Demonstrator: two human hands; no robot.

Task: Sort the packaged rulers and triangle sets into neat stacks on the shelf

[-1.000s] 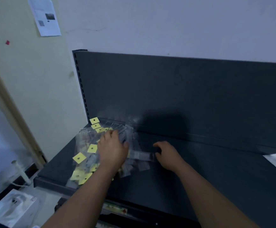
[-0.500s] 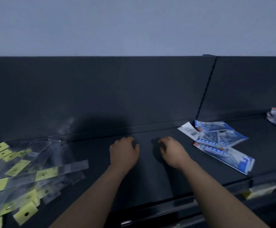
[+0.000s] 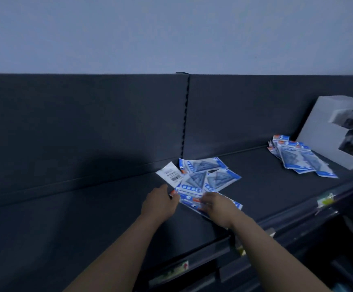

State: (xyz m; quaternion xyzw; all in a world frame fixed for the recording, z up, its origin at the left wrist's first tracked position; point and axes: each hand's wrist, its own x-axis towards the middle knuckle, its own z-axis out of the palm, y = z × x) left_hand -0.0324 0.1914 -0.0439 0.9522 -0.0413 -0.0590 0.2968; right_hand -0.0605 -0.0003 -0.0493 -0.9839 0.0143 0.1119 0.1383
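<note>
Left-hand fingers (image 3: 170,196): bent, tips against the left corner of the front blue-and-white plastic triangle-set packet (image 3: 191,200); grasp not determinable through blur. Right-hand fingers (image 3: 206,202): curled down on top of the same packet; gripping or merely pressing, not determinable. Just beyond both sets of fingertips: loose overlapping pile of like packets (image 3: 213,178), with one white barcoded packet back (image 3: 169,174) at its left edge. Under all: dark grey shelf (image 3: 87,218). Well right of the right-hand fingers: second pile of blue packets (image 3: 302,159), beside a white tiered box (image 3: 323,123).
</note>
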